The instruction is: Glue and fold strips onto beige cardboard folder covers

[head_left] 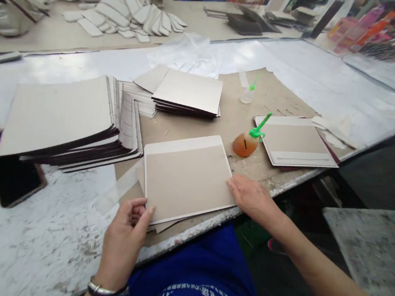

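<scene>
A grey cardboard sheet with white edging point(187, 177) lies flat near the table's front edge. My left hand point(125, 234) pinches its near left corner, thumb on top. My right hand point(253, 198) rests on its right edge with the fingers laid flat and together. Just beyond the sheet to the right stands an orange glue bottle with a green nozzle point(246, 141).
A big fanned stack of dark-edged boards point(63, 115) lies at left, a smaller stack point(189, 93) behind, and another board point(295, 142) at right. A small clear bottle point(248, 93) stands further back. A dark phone point(14, 180) lies at left. Other workers' piles fill the far table.
</scene>
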`<action>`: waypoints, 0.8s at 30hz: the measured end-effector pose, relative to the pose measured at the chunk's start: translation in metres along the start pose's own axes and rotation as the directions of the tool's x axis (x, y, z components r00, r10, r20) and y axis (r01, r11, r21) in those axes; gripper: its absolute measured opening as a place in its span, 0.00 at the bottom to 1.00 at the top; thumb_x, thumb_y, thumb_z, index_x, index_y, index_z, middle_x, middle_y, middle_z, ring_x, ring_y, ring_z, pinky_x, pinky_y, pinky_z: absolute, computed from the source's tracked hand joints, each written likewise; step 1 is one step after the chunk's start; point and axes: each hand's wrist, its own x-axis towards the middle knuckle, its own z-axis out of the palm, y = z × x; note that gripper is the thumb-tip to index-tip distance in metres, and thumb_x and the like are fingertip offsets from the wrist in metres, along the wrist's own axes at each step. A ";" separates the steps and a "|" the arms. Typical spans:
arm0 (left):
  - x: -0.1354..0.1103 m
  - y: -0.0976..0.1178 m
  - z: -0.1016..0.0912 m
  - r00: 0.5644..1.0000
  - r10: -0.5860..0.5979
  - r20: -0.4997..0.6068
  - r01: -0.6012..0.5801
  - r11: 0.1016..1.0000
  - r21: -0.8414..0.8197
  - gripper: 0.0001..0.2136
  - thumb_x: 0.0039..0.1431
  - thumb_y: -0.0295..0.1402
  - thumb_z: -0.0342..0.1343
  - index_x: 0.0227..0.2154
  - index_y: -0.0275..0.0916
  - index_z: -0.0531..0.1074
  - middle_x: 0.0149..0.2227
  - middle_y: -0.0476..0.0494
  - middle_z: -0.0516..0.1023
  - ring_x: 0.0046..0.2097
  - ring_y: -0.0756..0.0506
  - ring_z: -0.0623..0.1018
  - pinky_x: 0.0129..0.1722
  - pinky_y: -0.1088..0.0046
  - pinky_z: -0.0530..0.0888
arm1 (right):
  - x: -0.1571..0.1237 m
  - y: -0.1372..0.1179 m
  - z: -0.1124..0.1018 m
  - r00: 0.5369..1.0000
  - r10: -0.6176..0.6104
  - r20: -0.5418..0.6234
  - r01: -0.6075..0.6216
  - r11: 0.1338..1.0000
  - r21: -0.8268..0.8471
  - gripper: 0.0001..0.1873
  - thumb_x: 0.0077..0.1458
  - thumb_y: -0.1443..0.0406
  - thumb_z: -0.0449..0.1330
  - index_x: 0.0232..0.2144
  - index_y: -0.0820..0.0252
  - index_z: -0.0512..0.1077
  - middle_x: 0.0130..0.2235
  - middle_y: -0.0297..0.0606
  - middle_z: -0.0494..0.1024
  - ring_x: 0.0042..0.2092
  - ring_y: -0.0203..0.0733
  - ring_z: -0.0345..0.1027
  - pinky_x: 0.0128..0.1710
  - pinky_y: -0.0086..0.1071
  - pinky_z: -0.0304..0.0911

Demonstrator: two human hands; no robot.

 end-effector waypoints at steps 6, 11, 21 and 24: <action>0.000 0.001 0.000 1.000 0.016 -0.004 -0.016 1.000 -0.020 0.15 0.48 0.45 0.53 0.34 0.40 0.66 0.24 0.52 0.68 0.27 0.49 0.70 0.28 0.73 0.68 | 0.003 0.007 0.008 0.998 -0.061 -0.023 0.062 0.998 0.018 0.15 0.61 0.62 0.41 0.29 0.58 0.64 0.31 0.40 0.73 0.35 0.42 0.68 0.36 0.32 0.58; -0.001 0.001 0.000 0.999 0.033 -0.013 -0.033 0.999 -0.020 0.14 0.49 0.44 0.52 0.34 0.40 0.66 0.23 0.53 0.68 0.26 0.49 0.69 0.28 0.73 0.68 | 0.005 0.010 0.011 0.998 -0.061 -0.032 0.063 0.996 0.069 0.15 0.61 0.61 0.41 0.28 0.57 0.64 0.30 0.39 0.73 0.33 0.42 0.68 0.35 0.32 0.58; 0.000 0.004 -0.001 0.999 0.049 -0.004 -0.049 0.999 0.006 0.18 0.45 0.49 0.53 0.33 0.40 0.67 0.23 0.51 0.69 0.25 0.47 0.70 0.28 0.69 0.69 | 0.003 0.004 0.004 1.000 -0.027 -0.009 0.028 0.996 0.090 0.15 0.62 0.64 0.41 0.30 0.60 0.66 0.31 0.40 0.73 0.34 0.42 0.68 0.35 0.32 0.57; 0.001 0.003 -0.002 0.999 0.025 -0.028 -0.023 0.999 0.048 0.23 0.41 0.54 0.53 0.33 0.40 0.68 0.23 0.51 0.70 0.26 0.46 0.71 0.28 0.69 0.70 | 0.000 0.000 0.000 1.000 -0.022 -0.004 0.023 0.996 0.091 0.14 0.62 0.65 0.42 0.32 0.61 0.67 0.33 0.40 0.74 0.37 0.41 0.68 0.37 0.30 0.58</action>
